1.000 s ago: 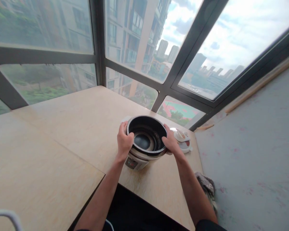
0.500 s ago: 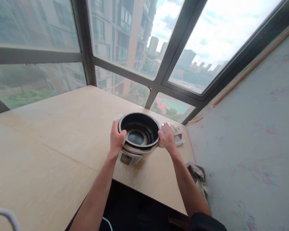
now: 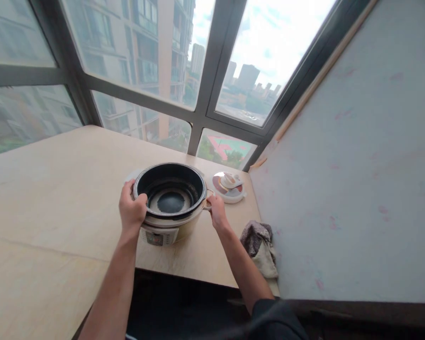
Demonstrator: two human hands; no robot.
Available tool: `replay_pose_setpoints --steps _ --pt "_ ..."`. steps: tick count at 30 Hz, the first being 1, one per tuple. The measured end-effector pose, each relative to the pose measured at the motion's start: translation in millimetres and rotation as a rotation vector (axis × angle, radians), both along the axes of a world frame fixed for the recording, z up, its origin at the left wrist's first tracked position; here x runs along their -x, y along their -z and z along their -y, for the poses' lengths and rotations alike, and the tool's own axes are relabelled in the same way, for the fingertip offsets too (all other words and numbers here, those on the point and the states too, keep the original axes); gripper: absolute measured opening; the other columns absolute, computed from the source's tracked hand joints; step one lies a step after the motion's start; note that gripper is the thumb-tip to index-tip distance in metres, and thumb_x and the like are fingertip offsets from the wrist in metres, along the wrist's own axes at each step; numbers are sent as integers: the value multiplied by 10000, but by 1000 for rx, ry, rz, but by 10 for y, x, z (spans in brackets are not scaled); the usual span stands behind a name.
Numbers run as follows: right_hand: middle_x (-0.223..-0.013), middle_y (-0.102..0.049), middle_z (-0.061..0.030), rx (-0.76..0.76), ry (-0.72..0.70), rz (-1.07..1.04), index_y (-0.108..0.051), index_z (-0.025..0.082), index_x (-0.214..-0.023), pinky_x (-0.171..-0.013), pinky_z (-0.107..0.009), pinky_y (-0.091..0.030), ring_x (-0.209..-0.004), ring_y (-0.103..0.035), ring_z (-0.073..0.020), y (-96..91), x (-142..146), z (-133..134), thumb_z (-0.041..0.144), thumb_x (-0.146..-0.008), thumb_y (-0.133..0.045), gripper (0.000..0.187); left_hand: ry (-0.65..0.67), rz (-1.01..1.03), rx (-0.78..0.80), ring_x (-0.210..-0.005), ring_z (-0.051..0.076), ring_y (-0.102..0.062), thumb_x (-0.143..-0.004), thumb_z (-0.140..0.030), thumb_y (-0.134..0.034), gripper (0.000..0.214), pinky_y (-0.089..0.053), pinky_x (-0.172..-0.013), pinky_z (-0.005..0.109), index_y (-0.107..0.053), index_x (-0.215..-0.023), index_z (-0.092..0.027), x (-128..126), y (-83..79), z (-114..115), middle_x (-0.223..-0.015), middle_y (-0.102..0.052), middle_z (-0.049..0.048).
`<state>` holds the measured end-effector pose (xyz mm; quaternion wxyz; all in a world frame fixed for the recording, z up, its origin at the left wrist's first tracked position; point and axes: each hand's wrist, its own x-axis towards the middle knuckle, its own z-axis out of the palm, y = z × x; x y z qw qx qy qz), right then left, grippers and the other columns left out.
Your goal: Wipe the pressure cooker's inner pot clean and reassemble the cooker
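Observation:
An electric pressure cooker point(image 3: 187, 225) without its lid stands upright on the pale tabletop, its control panel point(image 3: 159, 237) facing me and to the left. Its round black interior point(image 3: 170, 186) has a dark disc in the middle of the bottom. My left hand point(image 3: 132, 208) grips the left side, thumb hooked over the rim and fingers outside. On the right, my right hand point(image 3: 216, 210) is closed around the side handle point(image 3: 208, 200), its fingers partly hidden. The patterned white lid point(image 3: 230, 191) lies on the table just beyond my right hand.
A crumpled cloth point(image 3: 260, 245) lies at the table's right edge, against the patterned wall point(image 3: 340, 189). Window frames point(image 3: 141, 101) rise along the back of the pale table point(image 3: 56, 198). The table's front edge is close to my body.
My right hand has shifted from the rim down to the side handle. My left hand keeps its hold on the rim. The view has turned right, and more of the lid and cloth shows.

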<state>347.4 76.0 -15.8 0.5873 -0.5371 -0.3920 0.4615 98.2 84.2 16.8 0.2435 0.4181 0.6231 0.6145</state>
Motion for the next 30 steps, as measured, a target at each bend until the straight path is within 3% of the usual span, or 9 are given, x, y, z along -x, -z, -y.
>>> replay_pose_setpoints --steps 5,14,18,22,26,30 --pt "-626 -462 61 34 57 -18 -492 220 -698 -537 -238 -315 -595 -379 -112 16 -126 154 400 -650 -618 226 -1 -17 33 -1371 350 -546 -651 -176 -580 634 -395 -1207 499 -645 -1281 -133 -85 11 133 -1386 -652 142" --pt "-624 -483 69 72 19 -32 -539 194 -691 -554 -233 -313 -578 -377 -94 -27 -321 237 347 -616 -651 204 -51 -18 71 -1339 355 -578 -634 -198 -570 647 -434 -1181 490 -657 -1273 -138 -239 -9 228 -1361 -670 136" --pt "-735 -620 17 113 -130 9 -646 167 -805 -643 -251 -424 -685 -529 -135 -75 -526 247 423 -626 -776 339 -35 -2 49 -1361 350 -565 -634 -226 -582 669 -410 -1197 488 -656 -1294 -147 -206 56 233 -1402 -652 141" --pt "-1092 -715 -58 210 -336 142 -692 219 -1068 -842 -325 -523 -1005 -663 -211 -61 -910 237 659 -757 -725 540 14 -3 9 -1413 348 -516 -662 -256 -623 702 -357 -1229 491 -632 -1345 -95 -165 87 250 -1466 -599 190" --pt "-1255 -696 -113 252 -157 396 -657 226 -1146 -837 -362 -563 -1109 -686 -256 60 -1291 16 726 -831 -568 598 23 -45 11 -1409 351 -513 -690 -285 -637 691 -349 -1230 503 -633 -1348 -75 -158 60 261 -1469 -592 197" --pt "-1271 -675 -155 243 21 622 -607 165 -1219 -920 -397 -538 -1169 -643 -277 123 -1545 -500 582 -916 -469 534 37 -14 35 -1425 345 -500 -732 -325 -623 693 -327 -1242 512 -616 -1380 -79 -164 56 266 -1494 -572 192"
